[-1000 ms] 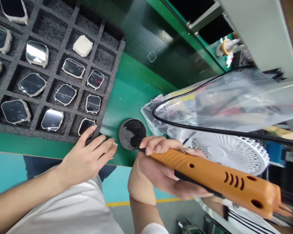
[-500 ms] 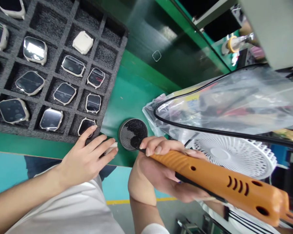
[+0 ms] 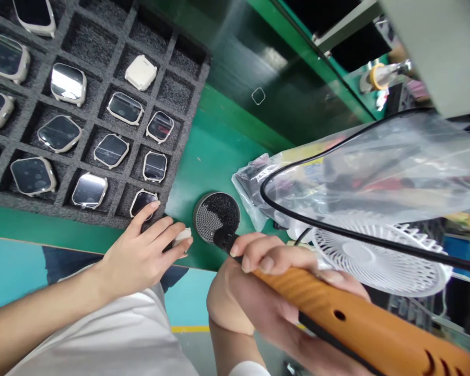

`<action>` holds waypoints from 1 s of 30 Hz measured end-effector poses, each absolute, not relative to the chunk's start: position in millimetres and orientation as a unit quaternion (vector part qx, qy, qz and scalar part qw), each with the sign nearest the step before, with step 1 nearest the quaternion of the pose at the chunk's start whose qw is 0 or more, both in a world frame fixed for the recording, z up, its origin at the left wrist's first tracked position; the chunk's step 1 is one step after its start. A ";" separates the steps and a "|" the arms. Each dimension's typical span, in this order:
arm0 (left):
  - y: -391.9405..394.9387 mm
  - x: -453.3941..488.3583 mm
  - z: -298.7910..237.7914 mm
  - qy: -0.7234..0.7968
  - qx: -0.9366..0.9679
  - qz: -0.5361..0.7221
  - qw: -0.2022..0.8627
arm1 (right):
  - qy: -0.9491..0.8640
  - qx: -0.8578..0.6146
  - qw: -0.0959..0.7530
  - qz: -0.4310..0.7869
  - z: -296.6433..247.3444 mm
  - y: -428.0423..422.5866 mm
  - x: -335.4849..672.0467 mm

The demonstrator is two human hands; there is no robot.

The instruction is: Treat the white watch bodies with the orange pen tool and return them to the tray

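My left hand (image 3: 149, 250) lies palm down at the front corner of the foam tray (image 3: 117, 222). One outer finger reaches over the corner watch (image 3: 143, 202), while the other fingers close around a small white watch case (image 3: 182, 236) at the bench edge, mostly hidden beneath them. An orange electric screwdriver (image 3: 317, 297) is wrapped in my right hand (image 3: 274, 271). Its black nose points down into a round dish (image 3: 196, 222) with a perforated grey plate and a pile of tiny black pieces, probably screws.
More watches, such as one with a bright screen (image 3: 68, 83), sit in the tray's compartments. A clear plastic bag (image 3: 356, 172) lies to the right, crossed by a black cable (image 3: 337, 225). Below it stands a white fan (image 3: 364, 256). A dark glossy panel (image 3: 254, 57) borders the green bench (image 3: 215, 136).
The view has shifted slightly, so the tray appears further right. The screwdriver's rear end has swung lower and nearer to me, its nose staying at the dish. My left hand keeps its pose.
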State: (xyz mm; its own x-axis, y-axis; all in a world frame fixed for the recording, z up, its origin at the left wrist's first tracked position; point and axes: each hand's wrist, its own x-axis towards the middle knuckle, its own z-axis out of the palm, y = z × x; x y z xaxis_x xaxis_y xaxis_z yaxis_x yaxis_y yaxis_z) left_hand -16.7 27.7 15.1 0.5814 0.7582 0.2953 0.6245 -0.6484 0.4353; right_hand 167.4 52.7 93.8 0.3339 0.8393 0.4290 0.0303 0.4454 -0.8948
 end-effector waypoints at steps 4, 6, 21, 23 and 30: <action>28.0 -16.0 15.2 0.397 0.876 0.235 0.139 | -0.525 -0.415 0.659 0.343 99.0 45.0 167.5; 27.9 -16.0 15.4 0.398 0.876 0.235 0.140 | -0.527 -0.416 0.650 0.357 96.7 41.7 167.2; 26.3 -16.1 14.6 0.401 0.873 0.232 0.152 | -0.534 -0.430 0.633 0.360 89.0 36.6 166.3; 26.3 -16.4 14.7 0.401 0.873 0.229 0.154 | -0.535 -0.441 0.622 0.364 91.0 35.4 168.5; 26.9 -16.7 15.0 0.399 0.874 0.233 0.152 | -0.540 -0.428 0.637 0.345 86.9 39.3 165.6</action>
State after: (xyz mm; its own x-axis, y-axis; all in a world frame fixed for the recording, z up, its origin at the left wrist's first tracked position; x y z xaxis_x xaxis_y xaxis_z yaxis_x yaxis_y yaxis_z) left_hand -16.7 26.9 15.0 0.5732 0.7675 0.2872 0.6259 -0.6362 0.4511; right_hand 165.6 39.3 86.9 0.1779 0.9024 0.3924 0.0232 0.3948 -0.9185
